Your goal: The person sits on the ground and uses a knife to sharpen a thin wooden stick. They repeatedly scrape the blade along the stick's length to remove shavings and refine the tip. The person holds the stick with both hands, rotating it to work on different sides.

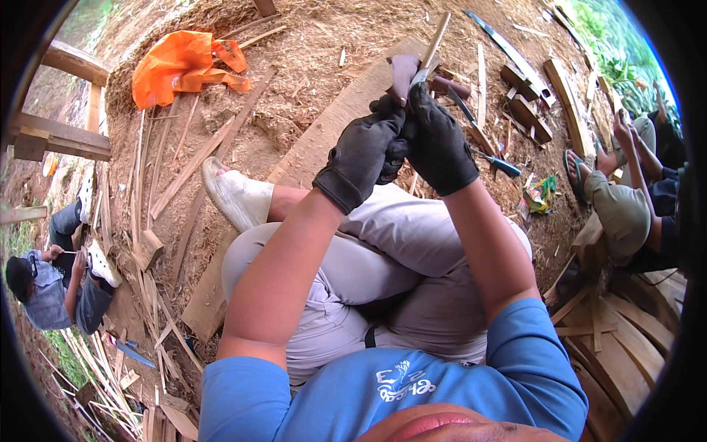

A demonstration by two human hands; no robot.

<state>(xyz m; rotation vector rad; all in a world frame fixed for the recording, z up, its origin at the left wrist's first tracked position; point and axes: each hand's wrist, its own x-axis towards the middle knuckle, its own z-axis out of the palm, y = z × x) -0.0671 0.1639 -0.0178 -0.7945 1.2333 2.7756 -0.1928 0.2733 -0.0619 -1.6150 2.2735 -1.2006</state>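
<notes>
Both my hands wear black gloves and meet above my crossed legs. My left hand (361, 151) is closed, its fingers against a dark brown, curved wooden piece (403, 76) that looks like a handle. Close beside it, my right hand (440, 140) is closed on the lower end of a pale wooden stick (437, 38), which points away from me. A short bit of grey metal blade (420, 76) shows at my right fingertips, against the stick. The gloves hide how blade and brown piece join. Just beyond lies a dark-bladed tool with a brown handle (451, 87).
A wide plank (309, 140) lies under my hands. To the right are a handsaw (508, 48), wooden hand planes (529, 118) and a blue-handled tool (504, 165). An orange cloth or bag (173, 70) lies far left. One person sits left (55, 287), others right (633, 199).
</notes>
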